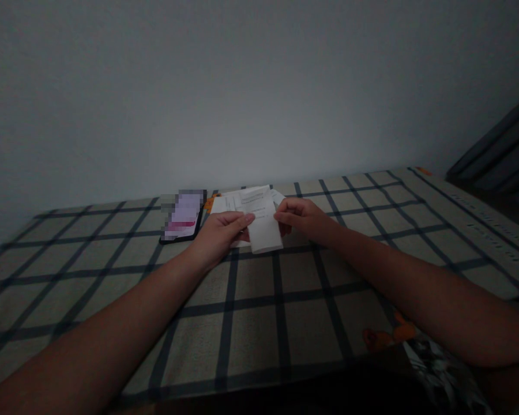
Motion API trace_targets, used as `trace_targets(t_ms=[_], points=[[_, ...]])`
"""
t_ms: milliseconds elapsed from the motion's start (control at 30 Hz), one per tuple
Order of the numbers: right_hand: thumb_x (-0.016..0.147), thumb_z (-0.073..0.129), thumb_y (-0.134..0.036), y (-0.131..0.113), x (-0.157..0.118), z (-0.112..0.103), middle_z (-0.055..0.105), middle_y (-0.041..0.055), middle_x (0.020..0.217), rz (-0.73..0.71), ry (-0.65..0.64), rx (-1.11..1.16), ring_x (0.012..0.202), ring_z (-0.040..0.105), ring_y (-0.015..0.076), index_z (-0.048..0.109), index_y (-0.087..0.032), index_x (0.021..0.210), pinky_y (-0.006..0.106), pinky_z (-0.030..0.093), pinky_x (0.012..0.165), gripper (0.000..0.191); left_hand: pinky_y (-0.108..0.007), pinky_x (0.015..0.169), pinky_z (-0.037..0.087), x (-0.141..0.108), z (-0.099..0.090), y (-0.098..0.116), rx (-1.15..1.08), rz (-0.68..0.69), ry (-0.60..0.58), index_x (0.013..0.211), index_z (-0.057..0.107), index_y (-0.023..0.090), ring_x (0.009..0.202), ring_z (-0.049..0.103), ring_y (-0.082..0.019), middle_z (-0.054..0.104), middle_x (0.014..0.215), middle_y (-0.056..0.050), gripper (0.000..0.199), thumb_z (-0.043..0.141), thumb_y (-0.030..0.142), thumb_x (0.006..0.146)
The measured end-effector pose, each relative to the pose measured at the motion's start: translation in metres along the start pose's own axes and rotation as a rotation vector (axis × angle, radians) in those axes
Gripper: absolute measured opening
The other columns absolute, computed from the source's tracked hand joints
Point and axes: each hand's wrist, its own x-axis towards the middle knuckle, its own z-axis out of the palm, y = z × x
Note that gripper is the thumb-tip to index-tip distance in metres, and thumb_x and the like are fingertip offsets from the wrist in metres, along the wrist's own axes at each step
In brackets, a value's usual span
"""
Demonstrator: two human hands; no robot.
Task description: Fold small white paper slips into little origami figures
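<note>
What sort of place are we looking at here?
Probably a room in a home, perhaps a bedroom: a checked cloth with orange figures covers the broad surface, a plain wall rises behind it, and a phone lies near white papers.

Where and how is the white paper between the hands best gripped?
Probably by the near end of the white paper, coming from the wearer's side, thumb above and fingers beneath. That short end looks thin and uncovered, while the left hand holds the left edge, thumb on top, and the right hand has its fingertips at the right edge.
</note>
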Motion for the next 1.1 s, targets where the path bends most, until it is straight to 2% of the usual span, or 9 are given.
trace_targets(t_ms=[200,333,467,700,833,1000,1100], points=[[0.091,0.056,-0.039,0.0018,0.0004,-0.0008,0.06,-0.0007,0.064,-0.025,0.002,-0.079,0.06,0.056,0.0097,0.056,-0.016,0.072,0.025,0.044,0.059,0.03,-0.021,0.059,0.051,-0.0026,0.0006,0.0007,0.159,0.052,-0.022,0.07,0.077,0.016,0.058,0.061,-0.01,0.072,0.067,-0.003,0.02,0.079,0.036,0.074],[0.091,0.058,-0.04,0.0038,0.0002,-0.0005,0.062,0.0001,0.067,-0.032,-0.016,-0.113,0.061,0.056,0.01,0.057,-0.016,0.073,0.025,0.044,0.059,0.029,-0.022,0.059,0.052,-0.002,0.0006,0.0009,0.099,0.055,-0.003,0.076,0.078,0.019,0.063,0.064,-0.011,0.076,0.079,-0.004,0.018,0.08,0.036,0.073],[0.092,0.057,-0.039,0.0036,-0.001,-0.0004,0.063,0.0007,0.069,-0.025,-0.033,-0.142,0.063,0.058,0.0106,0.058,-0.016,0.074,0.025,0.045,0.062,0.029,-0.023,0.062,0.053,-0.0006,-0.0004,0.0009,0.06,0.08,0.049,0.084,0.078,0.019,0.069,0.067,-0.014,0.077,0.089,-0.007,0.024,0.078,0.041,0.074],[0.092,0.057,-0.038,0.004,-0.0008,-0.003,0.061,-0.0003,0.067,-0.046,-0.084,-0.111,0.064,0.057,0.0103,0.058,-0.016,0.072,0.025,0.044,0.063,0.03,-0.031,0.069,0.055,-0.0006,-0.004,-0.0014,0.191,0.136,0.094,0.083,0.079,0.017,0.067,0.068,-0.018,0.074,0.074,-0.006,0.029,0.078,0.044,0.073],[0.093,0.056,-0.04,0.005,-0.0005,-0.0033,0.062,0.0001,0.069,-0.022,-0.081,-0.134,0.064,0.058,0.0109,0.059,-0.016,0.076,0.026,0.045,0.063,0.03,-0.033,0.069,0.055,-0.001,-0.0051,-0.0022,0.219,0.137,0.102,0.08,0.078,0.016,0.068,0.069,-0.019,0.074,0.072,-0.007,0.028,0.078,0.044,0.072],[0.093,0.056,-0.041,0.0027,-0.0027,-0.002,0.064,0.0007,0.072,0.002,-0.112,-0.174,0.066,0.06,0.0114,0.059,-0.016,0.077,0.026,0.046,0.065,0.03,-0.029,0.066,0.054,0.0004,-0.004,-0.0014,0.129,0.149,0.117,0.084,0.078,0.019,0.072,0.068,-0.017,0.076,0.088,-0.008,0.027,0.079,0.043,0.072],[0.092,0.057,-0.04,0.0005,-0.0032,-0.0017,0.064,0.0007,0.071,0.002,-0.114,-0.185,0.066,0.06,0.0115,0.058,-0.016,0.076,0.026,0.046,0.065,0.029,-0.027,0.065,0.054,0.0007,-0.0032,-0.0004,0.152,0.165,0.154,0.085,0.078,0.018,0.073,0.067,-0.016,0.076,0.09,-0.008,0.029,0.078,0.044,0.072]])
